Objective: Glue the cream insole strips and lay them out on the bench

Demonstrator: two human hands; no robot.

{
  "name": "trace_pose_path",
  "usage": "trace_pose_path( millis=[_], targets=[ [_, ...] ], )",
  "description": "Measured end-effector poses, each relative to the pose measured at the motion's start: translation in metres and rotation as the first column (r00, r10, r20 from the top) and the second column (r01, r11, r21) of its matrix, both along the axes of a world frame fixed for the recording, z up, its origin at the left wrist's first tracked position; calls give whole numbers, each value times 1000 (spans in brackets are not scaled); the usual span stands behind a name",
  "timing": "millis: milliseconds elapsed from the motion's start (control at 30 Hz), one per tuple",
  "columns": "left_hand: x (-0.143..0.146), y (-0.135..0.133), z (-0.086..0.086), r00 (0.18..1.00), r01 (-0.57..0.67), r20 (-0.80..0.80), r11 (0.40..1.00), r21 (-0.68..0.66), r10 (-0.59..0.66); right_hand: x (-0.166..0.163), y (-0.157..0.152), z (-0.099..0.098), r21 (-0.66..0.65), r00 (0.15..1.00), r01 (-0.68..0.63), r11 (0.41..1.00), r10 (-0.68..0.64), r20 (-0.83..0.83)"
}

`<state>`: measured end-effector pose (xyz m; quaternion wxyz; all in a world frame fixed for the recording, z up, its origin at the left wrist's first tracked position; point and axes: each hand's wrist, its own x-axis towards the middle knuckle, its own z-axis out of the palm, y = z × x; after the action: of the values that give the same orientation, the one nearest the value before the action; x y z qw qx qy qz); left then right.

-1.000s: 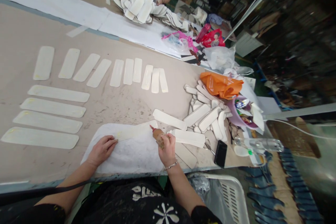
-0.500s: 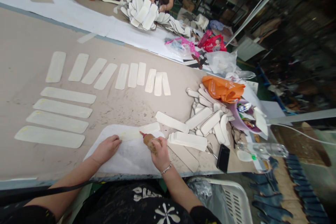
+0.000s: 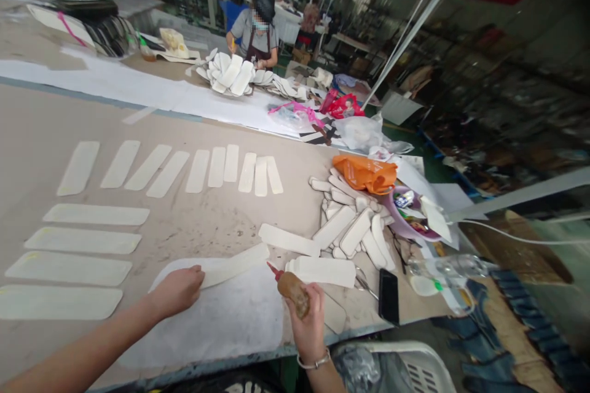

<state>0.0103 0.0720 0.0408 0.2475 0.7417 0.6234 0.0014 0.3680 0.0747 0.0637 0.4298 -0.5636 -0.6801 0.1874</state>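
The right hand (image 3: 308, 319) is closed around a brown glue bottle (image 3: 293, 290), and its red nozzle points away from the fist. The left hand (image 3: 177, 290) rests bent fingers on the near end of a white strip (image 3: 234, 265). Whether it pinches the strip, I cannot tell.

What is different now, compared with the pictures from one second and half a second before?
The right hand still grips the glue bottle but has drawn it back rightward: its red tip, earlier over the pale strip, is now just past that strip's right end. The camera tilted up. The left hand stays on the strip's left end, over the white sheet. The rows of strips and the pile are unchanged.
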Motion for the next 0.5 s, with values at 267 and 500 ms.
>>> trace_pose_path(
  millis=[267, 500],
  targets=[
    [9, 165, 99, 962, 51, 273, 975, -215, 10, 36, -22, 1, -9, 982, 187, 982, -187, -1],
    [62, 334, 126, 953, -104, 290, 993, 57, 84, 61, -40, -16, 28, 914, 407, 913, -406, -19]
  ],
)
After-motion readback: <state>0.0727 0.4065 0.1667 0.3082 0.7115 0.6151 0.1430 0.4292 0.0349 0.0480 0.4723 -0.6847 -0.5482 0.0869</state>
